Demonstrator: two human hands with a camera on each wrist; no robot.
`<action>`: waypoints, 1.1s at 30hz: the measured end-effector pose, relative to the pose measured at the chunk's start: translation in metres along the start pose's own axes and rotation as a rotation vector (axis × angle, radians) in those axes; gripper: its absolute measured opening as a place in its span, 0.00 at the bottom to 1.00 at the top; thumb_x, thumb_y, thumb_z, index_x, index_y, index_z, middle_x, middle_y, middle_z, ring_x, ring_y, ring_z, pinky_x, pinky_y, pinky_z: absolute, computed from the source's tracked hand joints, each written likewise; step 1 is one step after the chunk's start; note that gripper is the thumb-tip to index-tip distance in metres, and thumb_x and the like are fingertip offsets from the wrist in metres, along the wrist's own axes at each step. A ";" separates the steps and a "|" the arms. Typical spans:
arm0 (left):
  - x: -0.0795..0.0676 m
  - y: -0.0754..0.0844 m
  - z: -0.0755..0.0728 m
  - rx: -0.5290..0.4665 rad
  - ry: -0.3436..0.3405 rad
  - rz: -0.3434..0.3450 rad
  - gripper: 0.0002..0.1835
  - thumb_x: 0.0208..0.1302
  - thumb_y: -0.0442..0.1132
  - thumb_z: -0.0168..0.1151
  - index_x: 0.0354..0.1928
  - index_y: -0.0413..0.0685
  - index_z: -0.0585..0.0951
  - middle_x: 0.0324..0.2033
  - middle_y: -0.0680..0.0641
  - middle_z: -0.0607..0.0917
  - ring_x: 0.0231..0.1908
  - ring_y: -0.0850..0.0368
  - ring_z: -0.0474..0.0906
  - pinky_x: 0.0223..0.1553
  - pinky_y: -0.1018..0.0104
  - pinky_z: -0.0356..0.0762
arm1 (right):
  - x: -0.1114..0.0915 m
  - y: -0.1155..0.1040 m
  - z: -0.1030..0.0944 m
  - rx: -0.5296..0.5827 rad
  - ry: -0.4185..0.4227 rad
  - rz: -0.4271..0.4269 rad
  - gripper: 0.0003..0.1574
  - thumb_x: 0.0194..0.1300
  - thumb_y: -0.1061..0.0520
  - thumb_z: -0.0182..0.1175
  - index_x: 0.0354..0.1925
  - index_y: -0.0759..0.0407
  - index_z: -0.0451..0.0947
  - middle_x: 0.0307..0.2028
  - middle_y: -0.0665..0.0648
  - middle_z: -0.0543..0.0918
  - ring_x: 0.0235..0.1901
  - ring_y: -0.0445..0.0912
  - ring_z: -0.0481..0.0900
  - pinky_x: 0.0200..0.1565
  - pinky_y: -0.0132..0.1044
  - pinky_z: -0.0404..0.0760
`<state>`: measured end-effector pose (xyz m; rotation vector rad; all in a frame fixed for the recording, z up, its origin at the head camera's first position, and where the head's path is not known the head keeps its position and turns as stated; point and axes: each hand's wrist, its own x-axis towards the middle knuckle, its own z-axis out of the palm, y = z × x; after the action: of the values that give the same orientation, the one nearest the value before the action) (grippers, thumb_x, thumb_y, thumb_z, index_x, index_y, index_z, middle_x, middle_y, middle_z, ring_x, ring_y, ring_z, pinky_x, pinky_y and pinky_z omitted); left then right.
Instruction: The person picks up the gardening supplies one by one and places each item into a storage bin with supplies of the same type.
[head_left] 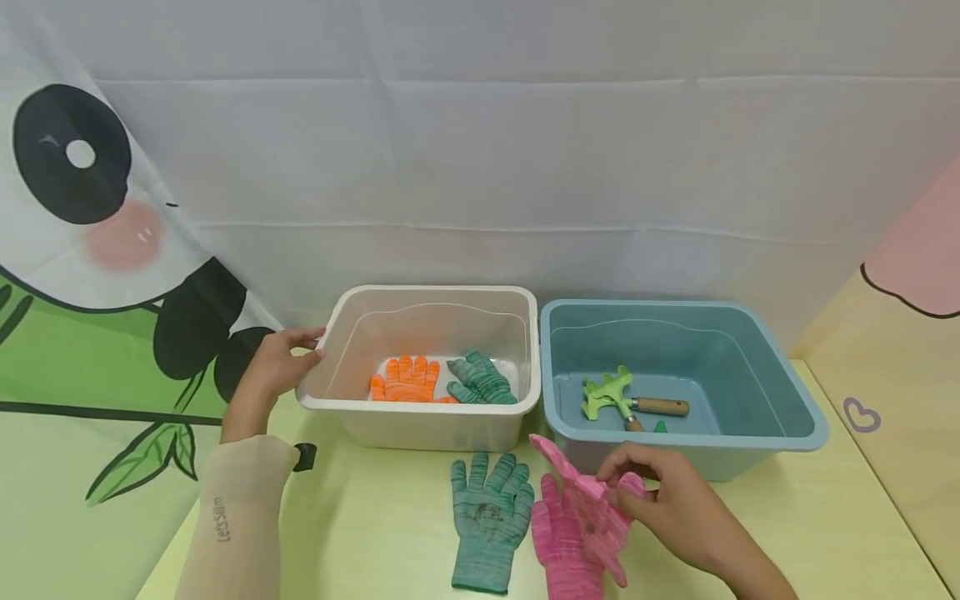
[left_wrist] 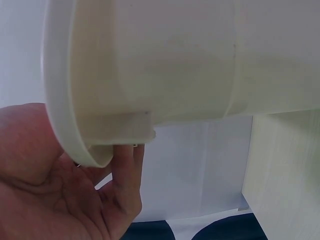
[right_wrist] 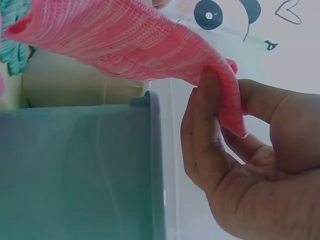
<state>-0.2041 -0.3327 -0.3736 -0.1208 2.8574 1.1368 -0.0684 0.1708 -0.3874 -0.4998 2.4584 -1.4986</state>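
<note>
My left hand [head_left: 279, 364] grips the left rim of a white plastic bin [head_left: 431, 427]; in the left wrist view its fingers curl under the lip. Inside that bin lie an orange knit glove [head_left: 407, 380] and a green knit glove [head_left: 483, 381]. Between the thumb and fingers of my right hand [head_left: 671, 497] is pinched one edge of a pink knit glove [right_wrist: 130, 42], which hangs tilted in front of the blue bin [head_left: 765, 442]. Beneath it a second pink glove [head_left: 556, 537] lies on the table, beside a stained green glove [head_left: 485, 527].
In the blue bin are small garden tools with light green heads [head_left: 609, 392] and wooden handles [head_left: 660, 406]. Both bins stand side by side on the pale yellow table [head_left: 375, 517], against a grey-white cloth [head_left: 525, 167]. A printed cartoon cloth [head_left: 75, 350] hangs at the left.
</note>
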 end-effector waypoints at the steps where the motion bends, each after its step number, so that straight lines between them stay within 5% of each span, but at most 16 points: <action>1: 0.000 0.000 0.000 0.001 0.000 -0.001 0.29 0.78 0.34 0.56 0.76 0.29 0.67 0.64 0.23 0.75 0.66 0.27 0.70 0.61 0.34 0.75 | 0.001 -0.002 0.000 -0.009 0.006 -0.005 0.10 0.67 0.68 0.66 0.41 0.54 0.84 0.39 0.51 0.85 0.41 0.42 0.81 0.38 0.36 0.87; 10: -0.001 0.000 -0.001 -0.005 -0.006 -0.009 0.29 0.78 0.34 0.56 0.76 0.29 0.67 0.65 0.24 0.74 0.66 0.28 0.69 0.62 0.34 0.74 | 0.013 -0.015 -0.001 -0.082 0.030 -0.085 0.10 0.68 0.65 0.68 0.43 0.52 0.84 0.42 0.46 0.86 0.49 0.44 0.83 0.47 0.45 0.86; 18: 0.000 -0.001 0.000 -0.007 -0.007 -0.020 0.29 0.78 0.35 0.55 0.76 0.30 0.67 0.66 0.24 0.74 0.66 0.28 0.69 0.62 0.34 0.75 | 0.024 -0.027 -0.002 -0.063 0.049 -0.112 0.10 0.68 0.67 0.67 0.42 0.52 0.85 0.43 0.48 0.86 0.51 0.49 0.83 0.46 0.39 0.84; 26: 0.000 -0.001 0.001 -0.006 0.001 0.002 0.29 0.78 0.34 0.56 0.76 0.29 0.67 0.64 0.24 0.75 0.66 0.28 0.70 0.61 0.36 0.75 | 0.033 -0.038 -0.003 -0.026 0.057 -0.117 0.10 0.68 0.68 0.66 0.41 0.54 0.85 0.44 0.53 0.86 0.54 0.58 0.84 0.37 0.38 0.85; 33: -0.001 -0.002 0.001 -0.020 0.001 0.000 0.29 0.79 0.34 0.56 0.76 0.29 0.67 0.65 0.24 0.74 0.67 0.28 0.70 0.60 0.38 0.75 | 0.044 -0.045 -0.002 -0.070 0.099 -0.118 0.12 0.66 0.68 0.66 0.40 0.51 0.86 0.41 0.49 0.88 0.55 0.57 0.85 0.50 0.47 0.82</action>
<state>-0.2029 -0.3334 -0.3753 -0.1225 2.8469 1.1663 -0.1020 0.1354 -0.3468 -0.6079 2.6063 -1.5203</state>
